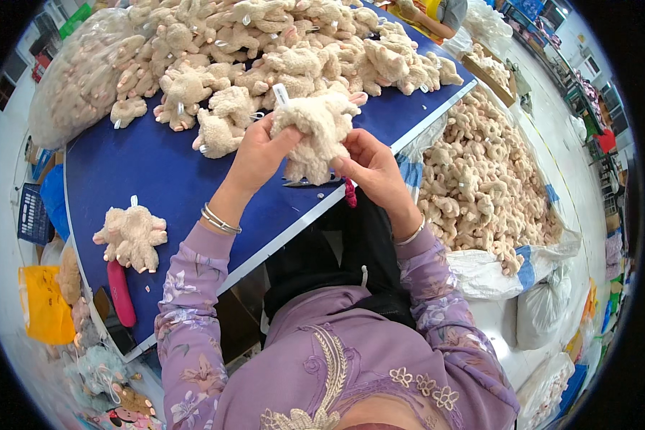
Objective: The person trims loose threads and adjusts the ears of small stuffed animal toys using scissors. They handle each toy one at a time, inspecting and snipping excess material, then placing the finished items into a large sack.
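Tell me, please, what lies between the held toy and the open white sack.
In the head view, the right hand and table edge lie between the toy and sack.

Left fingers (264, 127) partly hidden behind plush toy (312, 136), co-worker (437, 18) cropped above, plush heap (287, 50) cropped above

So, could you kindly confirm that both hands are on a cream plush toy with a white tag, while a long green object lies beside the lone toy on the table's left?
The colour is wrong: in the head view, the long object beside the lone toy is pink. The left hand and right hand are indeed on the cream plush toy.
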The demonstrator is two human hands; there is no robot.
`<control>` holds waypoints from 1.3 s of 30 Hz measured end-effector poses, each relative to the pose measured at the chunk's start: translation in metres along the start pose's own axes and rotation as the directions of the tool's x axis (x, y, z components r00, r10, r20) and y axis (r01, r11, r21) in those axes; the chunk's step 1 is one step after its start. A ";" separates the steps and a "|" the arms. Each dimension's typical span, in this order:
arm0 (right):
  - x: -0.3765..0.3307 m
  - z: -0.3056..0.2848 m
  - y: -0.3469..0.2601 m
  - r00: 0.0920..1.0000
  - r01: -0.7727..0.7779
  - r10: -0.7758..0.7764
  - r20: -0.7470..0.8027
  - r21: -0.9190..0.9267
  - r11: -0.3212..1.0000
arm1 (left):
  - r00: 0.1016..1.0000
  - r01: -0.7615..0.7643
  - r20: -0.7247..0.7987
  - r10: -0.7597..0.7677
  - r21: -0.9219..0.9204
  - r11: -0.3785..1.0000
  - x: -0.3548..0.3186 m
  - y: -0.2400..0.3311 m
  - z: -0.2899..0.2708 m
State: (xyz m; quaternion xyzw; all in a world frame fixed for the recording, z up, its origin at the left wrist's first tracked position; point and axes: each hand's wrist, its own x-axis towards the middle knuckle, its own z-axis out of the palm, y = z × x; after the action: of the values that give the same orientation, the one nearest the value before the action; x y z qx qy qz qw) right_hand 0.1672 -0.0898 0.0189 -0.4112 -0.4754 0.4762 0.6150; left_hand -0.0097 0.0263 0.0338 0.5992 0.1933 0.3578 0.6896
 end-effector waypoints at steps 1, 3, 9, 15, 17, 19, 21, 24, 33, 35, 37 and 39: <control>-0.001 0.002 -0.002 1.000 -0.022 0.022 -0.011 0.012 1.000 | 1.000 0.002 -0.020 -0.003 -0.050 0.999 0.000 -0.001 0.000; -0.003 0.008 -0.006 0.999 -0.008 0.009 -0.032 0.033 0.999 | 0.994 0.074 -0.072 -0.083 -0.126 0.989 0.003 -0.009 -0.004; -0.005 0.012 -0.013 0.993 0.032 -0.025 -0.116 0.059 0.998 | 0.994 -0.023 -0.106 0.004 -0.179 0.983 0.000 -0.007 0.016; -0.008 0.017 -0.019 0.933 0.120 -0.231 -0.276 -0.367 0.922 | 0.953 0.297 0.055 -0.298 0.032 0.954 0.007 -0.014 -0.002; -0.010 0.017 -0.029 0.953 0.156 -0.273 -0.130 -0.562 0.812 | 0.926 0.327 0.214 -0.310 -0.045 0.944 -0.001 -0.008 0.007; -0.011 0.018 -0.031 0.948 0.249 -0.316 0.037 -0.704 0.665 | 0.923 0.356 0.206 -0.326 -0.125 0.926 -0.007 -0.002 0.018; -0.010 0.020 -0.028 0.907 0.386 -0.357 0.223 -0.781 0.491 | 0.918 0.391 0.134 -0.372 -0.156 0.907 -0.010 -0.002 0.028; -0.010 0.024 -0.026 0.891 0.368 -0.435 0.127 -0.765 0.530 | 0.966 0.248 0.006 -0.258 -0.298 0.922 -0.008 -0.015 0.026; -0.023 0.033 -0.021 0.947 0.184 -0.299 -0.121 -0.561 0.807 | 0.977 0.044 -0.169 -0.131 -0.443 0.895 -0.004 -0.011 0.032; -0.022 0.044 -0.018 0.948 0.175 -0.279 -0.155 -0.477 0.861 | 0.979 0.047 -0.156 -0.132 -0.455 0.889 -0.005 -0.013 0.028; -0.018 0.048 -0.017 0.940 0.180 -0.293 -0.175 -0.477 0.860 | 0.976 0.018 -0.187 -0.114 -0.451 0.892 -0.005 -0.012 0.030; -0.015 0.047 -0.014 0.952 0.129 -0.211 -0.223 -0.335 0.934 | 0.962 -0.043 -0.260 -0.077 -0.426 0.904 -0.005 -0.009 0.040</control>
State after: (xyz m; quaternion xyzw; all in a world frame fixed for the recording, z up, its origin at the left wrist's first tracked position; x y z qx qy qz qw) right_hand 0.1231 -0.1047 0.0393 -0.5192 -0.4961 0.2814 0.6365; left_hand 0.0167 -0.0051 0.0320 0.3770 0.2078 0.4637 0.7744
